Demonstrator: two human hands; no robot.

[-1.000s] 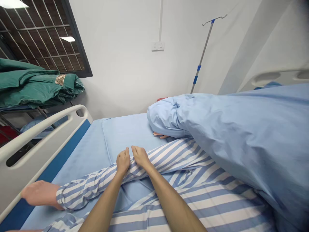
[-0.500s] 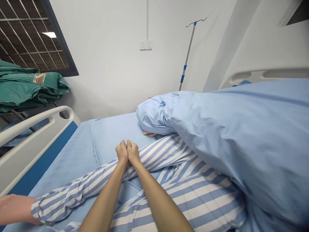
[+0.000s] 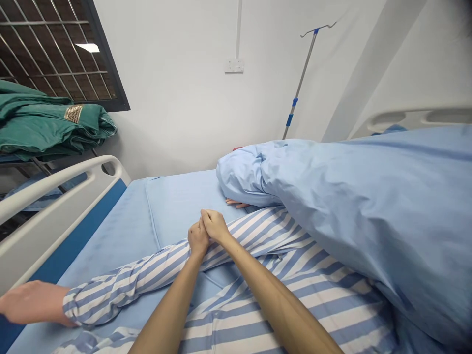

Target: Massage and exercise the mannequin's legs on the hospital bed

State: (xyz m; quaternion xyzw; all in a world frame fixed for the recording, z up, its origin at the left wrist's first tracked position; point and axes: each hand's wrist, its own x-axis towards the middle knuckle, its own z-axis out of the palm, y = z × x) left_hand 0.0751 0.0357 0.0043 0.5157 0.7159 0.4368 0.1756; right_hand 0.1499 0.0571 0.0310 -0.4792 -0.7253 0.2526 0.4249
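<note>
My left hand (image 3: 198, 238) and my right hand (image 3: 215, 225) are pressed together, both closed with fingers curled. The right one partly overlaps the left at the fingertips. Whatever the fingers enclose, if anything, is hidden from me. Both hands are over the far side of a leg in blue-and-white striped trousers (image 3: 147, 274), which lies outstretched on the bed; I cannot tell how firmly they touch it. The bare foot (image 3: 39, 302) sticks out of the cuff at the left. From under a light blue quilt (image 3: 346, 196) the fingers (image 3: 237, 203) of another hand show.
A bed footboard (image 3: 70, 211) stands at the left, beside green folded cloth (image 3: 47, 123) under a barred window (image 3: 51, 44). Behind the bed are an IV pole (image 3: 301, 81) and a wall socket (image 3: 234, 66). Blue sheeting (image 3: 180, 194) covers the mattress.
My hands went from two upright fists side by side to the right hand turned and leaning over the left. The view shifted slightly, so the surroundings sit further right.
</note>
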